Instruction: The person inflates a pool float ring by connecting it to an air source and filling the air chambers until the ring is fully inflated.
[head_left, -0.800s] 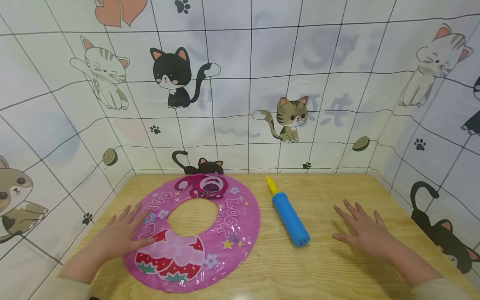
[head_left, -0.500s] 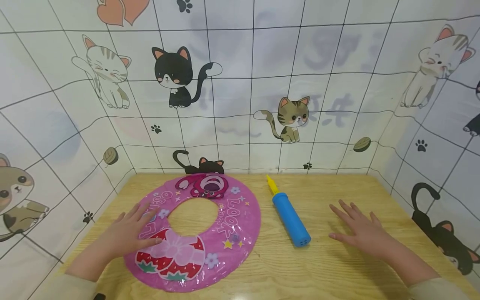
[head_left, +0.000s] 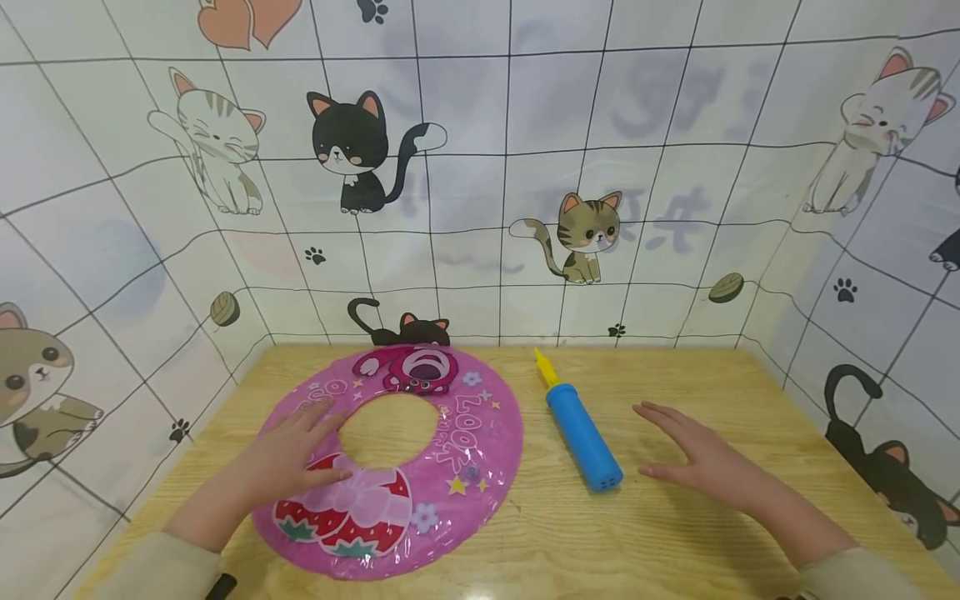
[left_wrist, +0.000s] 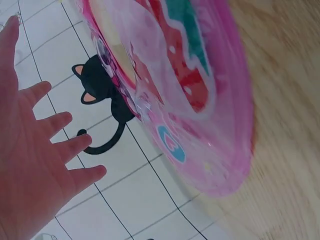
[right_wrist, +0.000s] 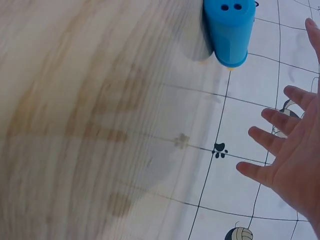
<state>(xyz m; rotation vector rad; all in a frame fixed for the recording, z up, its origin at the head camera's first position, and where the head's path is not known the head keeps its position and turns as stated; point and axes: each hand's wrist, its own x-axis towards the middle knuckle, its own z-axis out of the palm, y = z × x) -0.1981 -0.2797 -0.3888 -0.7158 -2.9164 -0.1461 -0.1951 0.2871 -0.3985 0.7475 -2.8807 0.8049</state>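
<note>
A pink swim ring (head_left: 480, 492), printed with strawberries, flowers and a bear, lies flat on the left half of the table. My left hand (head_left: 281, 458) hovers over the ring's left side with fingers spread; the left wrist view shows a gap between this hand and the ring (left_wrist: 220, 150). Right of the ring lies a blue hand pump (head_left: 585, 437) with a yellow nozzle (head_left: 545, 367) pointing to the back. To the right of the pump, my right hand (head_left: 705, 458) is held above the table, fingers extended and holding nothing. The pump's blue end (right_wrist: 230, 30) shows in the right wrist view.
The light wooden table (head_left: 675, 375) meets a back wall covering (head_left: 465, 200) of white grid cloth with cartoon cats. The same cloth rises at both sides. A small dark object (head_left: 222, 587) shows by the left sleeve.
My left hand has moved right and farther over the swim ring. The right hand has shifted left, closer to the pump. Ring and pump stay in place.
</note>
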